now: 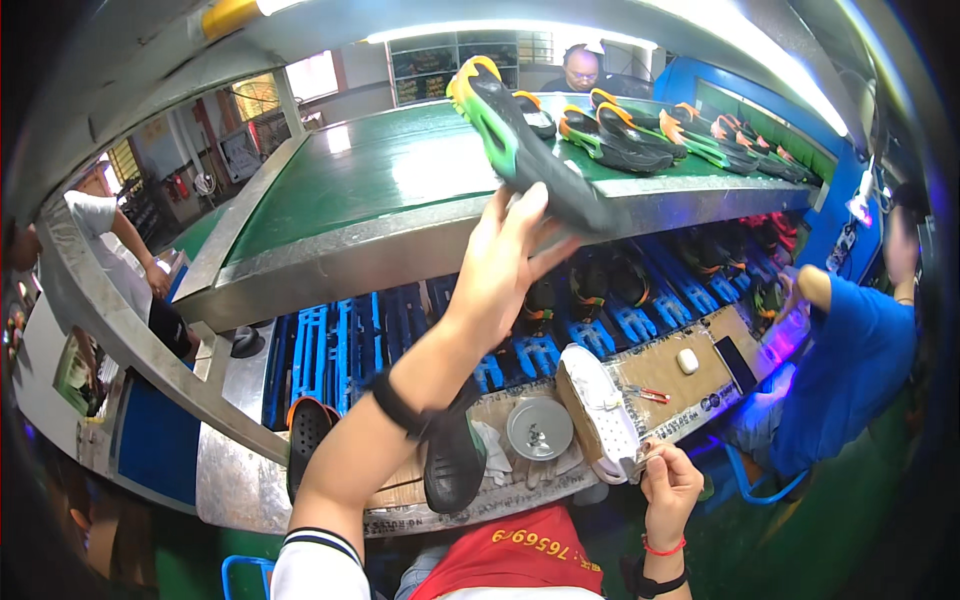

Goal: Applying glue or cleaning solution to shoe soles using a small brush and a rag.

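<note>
1. Our left hand (500,250) grips a black-and-green shoe (520,150) up by the green belt (300,200).
2. Our right hand (670,485): fingers narrow at the white tray (612,425), can't tell if holding anything.
3. Partway, we'd guess: several shoes (625,150) already on the belt, ours isn't.

On the table (660,362): left of the dish (543,410), clog (455,465); right of it, tray (620,425), small case (687,361), then phone (735,365). Behind and higher: conveyor belt (330,190), with shoes (625,148) along its right.

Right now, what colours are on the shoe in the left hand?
The shoe is mostly black, with green, yellow and orange toward its raised end; head view.
</note>
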Tool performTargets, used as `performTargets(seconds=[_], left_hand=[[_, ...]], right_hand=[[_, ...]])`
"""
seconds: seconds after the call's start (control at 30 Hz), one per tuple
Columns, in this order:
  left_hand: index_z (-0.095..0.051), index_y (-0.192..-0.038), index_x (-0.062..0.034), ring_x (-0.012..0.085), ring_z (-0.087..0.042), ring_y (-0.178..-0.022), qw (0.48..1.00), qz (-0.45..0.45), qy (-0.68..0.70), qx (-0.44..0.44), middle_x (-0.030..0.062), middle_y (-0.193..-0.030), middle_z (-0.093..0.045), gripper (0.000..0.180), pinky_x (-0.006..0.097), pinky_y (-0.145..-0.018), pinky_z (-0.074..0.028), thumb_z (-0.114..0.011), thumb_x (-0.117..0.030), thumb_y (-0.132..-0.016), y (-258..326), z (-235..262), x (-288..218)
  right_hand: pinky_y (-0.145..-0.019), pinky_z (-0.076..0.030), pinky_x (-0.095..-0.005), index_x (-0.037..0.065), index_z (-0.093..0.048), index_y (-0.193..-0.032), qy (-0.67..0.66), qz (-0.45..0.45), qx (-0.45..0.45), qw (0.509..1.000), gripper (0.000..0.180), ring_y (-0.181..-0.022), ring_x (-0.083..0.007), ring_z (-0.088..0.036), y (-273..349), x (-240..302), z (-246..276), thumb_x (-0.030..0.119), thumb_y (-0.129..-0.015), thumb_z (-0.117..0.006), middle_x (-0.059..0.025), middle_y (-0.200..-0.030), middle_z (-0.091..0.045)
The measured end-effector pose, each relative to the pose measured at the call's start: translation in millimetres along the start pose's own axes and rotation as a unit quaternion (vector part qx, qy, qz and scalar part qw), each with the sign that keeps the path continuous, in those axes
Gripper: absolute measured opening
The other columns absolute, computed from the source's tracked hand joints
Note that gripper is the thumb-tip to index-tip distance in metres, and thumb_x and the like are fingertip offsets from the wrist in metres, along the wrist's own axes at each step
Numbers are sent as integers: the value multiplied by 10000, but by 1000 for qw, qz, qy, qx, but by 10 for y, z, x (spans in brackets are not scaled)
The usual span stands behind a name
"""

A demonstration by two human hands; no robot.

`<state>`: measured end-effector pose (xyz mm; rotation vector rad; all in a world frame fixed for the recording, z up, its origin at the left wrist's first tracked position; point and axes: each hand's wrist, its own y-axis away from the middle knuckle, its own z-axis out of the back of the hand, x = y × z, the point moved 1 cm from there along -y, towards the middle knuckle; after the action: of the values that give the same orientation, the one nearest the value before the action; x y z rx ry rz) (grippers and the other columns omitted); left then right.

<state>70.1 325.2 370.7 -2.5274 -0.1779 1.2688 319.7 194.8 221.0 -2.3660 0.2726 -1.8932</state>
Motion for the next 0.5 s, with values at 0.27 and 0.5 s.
performTargets(seconds=[0.27,0.5], left_hand=[[-325,-1302,16,234,-452,-1018,806,-72,-586,-37,144,-1183,-378,772,381,-857,-450,-796,-183,-723,1502,527,327],[-470,-1092,30,392,-503,-996,350,69,-889,-288,210,-1021,-527,513,466,-867,-419,-741,-237,-747,3201,2419,-207]], right_hand=[[-535,-377,-166,-67,-643,-896,22,-18,125,992,71,-658,-38,-504,67,-284,-304,-21,-846,-663,-84,-957,-644],[-461,-336,-192,-30,-640,-865,206,88,215,951,74,-518,-30,-438,81,-455,-563,-57,-801,-666,-74,-914,-632]])
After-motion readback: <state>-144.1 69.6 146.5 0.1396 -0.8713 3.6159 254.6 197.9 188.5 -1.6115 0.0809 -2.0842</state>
